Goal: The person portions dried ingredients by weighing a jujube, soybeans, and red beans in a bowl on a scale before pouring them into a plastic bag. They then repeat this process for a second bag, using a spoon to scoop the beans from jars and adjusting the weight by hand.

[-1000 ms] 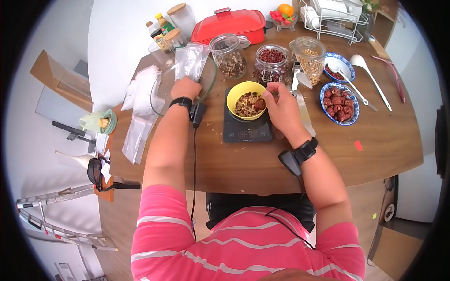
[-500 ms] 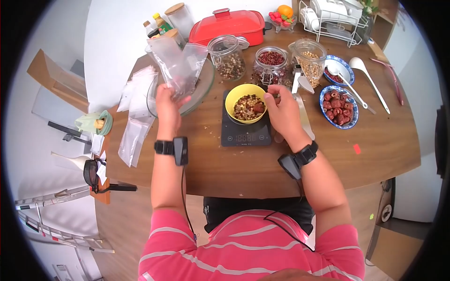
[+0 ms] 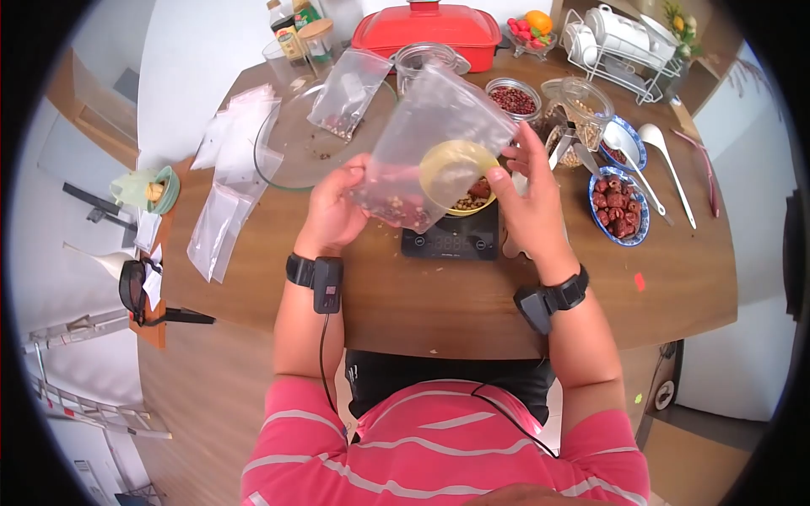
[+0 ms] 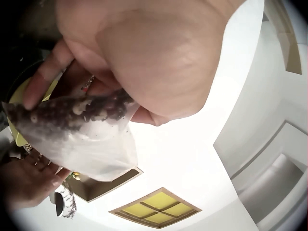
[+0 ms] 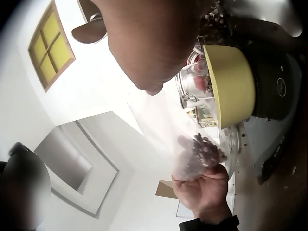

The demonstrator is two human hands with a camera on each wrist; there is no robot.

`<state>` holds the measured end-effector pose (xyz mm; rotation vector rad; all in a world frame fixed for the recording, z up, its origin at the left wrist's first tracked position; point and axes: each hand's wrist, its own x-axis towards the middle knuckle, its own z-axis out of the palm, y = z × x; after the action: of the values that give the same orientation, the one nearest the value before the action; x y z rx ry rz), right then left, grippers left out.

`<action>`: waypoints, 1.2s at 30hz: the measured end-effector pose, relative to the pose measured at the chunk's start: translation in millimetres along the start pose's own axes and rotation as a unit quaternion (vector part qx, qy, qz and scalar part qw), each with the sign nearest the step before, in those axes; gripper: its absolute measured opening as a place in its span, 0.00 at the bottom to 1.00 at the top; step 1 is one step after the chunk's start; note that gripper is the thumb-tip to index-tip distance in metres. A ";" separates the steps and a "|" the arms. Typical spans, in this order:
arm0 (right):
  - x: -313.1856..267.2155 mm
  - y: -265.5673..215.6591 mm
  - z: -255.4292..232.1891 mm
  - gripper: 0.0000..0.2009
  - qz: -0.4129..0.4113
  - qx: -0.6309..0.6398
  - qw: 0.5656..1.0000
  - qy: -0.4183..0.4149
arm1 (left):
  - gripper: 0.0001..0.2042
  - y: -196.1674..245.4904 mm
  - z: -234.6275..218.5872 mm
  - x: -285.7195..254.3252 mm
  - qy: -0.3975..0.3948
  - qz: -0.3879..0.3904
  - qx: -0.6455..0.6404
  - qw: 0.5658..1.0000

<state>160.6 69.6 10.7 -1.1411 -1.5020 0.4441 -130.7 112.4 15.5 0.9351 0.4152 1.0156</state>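
Note:
A clear plastic bag (image 3: 422, 118) with mixed beans and grains in its lower end hangs slanted over the table. My left hand (image 3: 337, 202) grips its lower left corner, fingers around the filled part. At the bag's upper right corner is my right hand (image 3: 531, 190), thumb apart from its fairly straight fingers. Behind the bag, partly seen through it, a yellow bowl (image 5: 233, 86) of mixed beans and a red date stands on a black kitchen scale (image 3: 447, 240). In the left wrist view the beans (image 4: 72, 113) show dark through the plastic under the left palm.
Another filled bag (image 3: 346, 93) lies on a round glass dish (image 3: 291, 169) at left, beside flat plastic bags (image 3: 219, 219). Glass jars (image 3: 513, 97), a blue-rimmed bowl of red dates (image 3: 618, 207) and a white spoon (image 3: 675, 177) stand right. A red lidded pan (image 3: 426, 34) is behind.
My left hand has brought the bag rightward from over the glass dish to in front of the yellow bowl. My right hand has spread its fingers and moved slightly right, to the bag's corner.

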 end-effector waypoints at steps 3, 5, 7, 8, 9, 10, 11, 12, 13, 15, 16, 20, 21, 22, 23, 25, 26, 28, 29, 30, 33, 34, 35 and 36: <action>7.1 -4.1 -1.9 0.35 0.021 0.101 0.994 -0.017 | 0.15 -6.3 -7.2 3.4 -0.004 -0.010 0.005 1.000; 11.5 -13.4 -5.6 0.33 0.046 0.163 0.986 -0.006 | 0.17 -10.0 -12.4 3.8 0.033 -0.008 0.042 0.999; 21.3 -22.9 -7.0 0.25 0.030 0.182 0.983 0.010 | 0.22 -4.0 -0.7 2.9 0.048 -0.019 0.051 0.997; 27.3 -28.1 -12.3 0.20 0.046 0.099 0.993 -0.034 | 0.27 -2.2 2.7 1.6 0.058 -0.039 0.064 0.996; 32.1 -35.7 -16.9 0.16 0.061 0.015 0.995 -0.074 | 0.27 -3.6 0.4 1.6 0.058 -0.036 0.059 0.996; 34.9 -51.1 -11.8 0.10 0.053 0.014 0.997 -0.057 | 0.31 -5.5 -3.1 3.7 0.066 -0.028 0.072 0.995; 39.5 -61.8 -11.2 0.10 0.050 0.011 0.997 -0.059 | 0.34 -7.2 -6.9 6.5 0.072 -0.018 0.086 0.994; 45.2 -70.5 -10.6 0.09 -0.039 -0.055 0.995 -0.069 | 0.34 -9.5 -13.2 8.3 0.072 -0.015 0.083 0.994; 50.5 -75.7 -9.3 0.09 -0.130 -0.118 0.981 -0.079 | 0.34 -10.6 -20.0 9.2 0.080 -0.004 0.094 0.992; 57.3 -80.6 -5.0 0.09 -0.109 -0.069 0.988 -0.085 | 0.34 -10.1 -19.6 6.7 0.092 0.009 0.103 0.990; 59.2 -82.2 -2.5 0.09 -0.085 -0.020 0.992 -0.088 | 0.34 -7.8 -3.8 5.7 0.178 0.054 0.150 0.971; 60.4 -78.7 7.9 0.10 -0.048 0.053 0.996 -0.046 | 0.32 -1.5 2.4 5.7 0.300 0.124 0.168 0.931; 60.5 -76.0 10.2 0.10 -0.051 0.053 0.996 -0.050 | 0.32 0.9 0.2 4.5 0.303 0.129 0.167 0.929; 59.7 -73.4 12.0 0.11 -0.025 0.066 0.997 -0.024 | 0.31 2.4 -2.2 3.0 0.228 0.125 0.082 0.962; 59.1 -70.5 12.5 0.11 0.003 0.077 0.997 0.002 | 0.31 2.7 -4.0 2.5 0.149 0.119 -0.004 0.982; 60.3 -64.5 7.9 0.12 0.052 0.096 0.994 0.008 | 0.26 -5.1 -2.9 6.2 0.132 0.099 0.051 0.985; 60.4 -61.7 6.3 0.12 0.102 0.115 0.988 0.014 | 0.25 -10.3 -1.1 8.2 0.115 0.077 0.107 0.985; 60.0 -52.4 7.5 0.12 0.098 0.130 0.987 0.019 | 0.24 -16.0 11.6 5.2 0.072 0.060 0.177 0.980; 59.8 -49.6 7.6 0.12 0.093 0.147 0.984 0.022 | 0.25 -17.5 15.5 4.2 0.029 0.044 0.248 0.967; 58.5 -49.6 7.5 0.12 0.094 0.147 0.984 0.024 | 0.25 -17.7 14.8 5.3 0.028 0.043 0.249 0.967; 52.5 -47.4 8.2 0.12 0.100 0.162 0.982 0.019 | 0.28 -17.2 7.7 8.8 0.050 0.012 0.349 0.936; 50.0 -42.0 8.5 0.11 0.090 0.164 0.982 0.015 | 0.26 -18.1 5.4 9.9 0.057 0.036 0.324 0.944; 47.5 -35.7 8.7 0.10 0.080 0.165 0.983 0.012 | 0.25 -18.0 3.2 11.0 0.062 0.061 0.299 0.950; 45.0 -27.4 7.1 0.10 0.081 0.165 0.983 0.014 | 0.25 -14.6 2.0 11.0 0.061 0.059 0.300 0.950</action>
<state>148.0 96.8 54.6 -1.0026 -1.2579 0.7564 -116.1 118.0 5.9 1.4588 0.8075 1.0781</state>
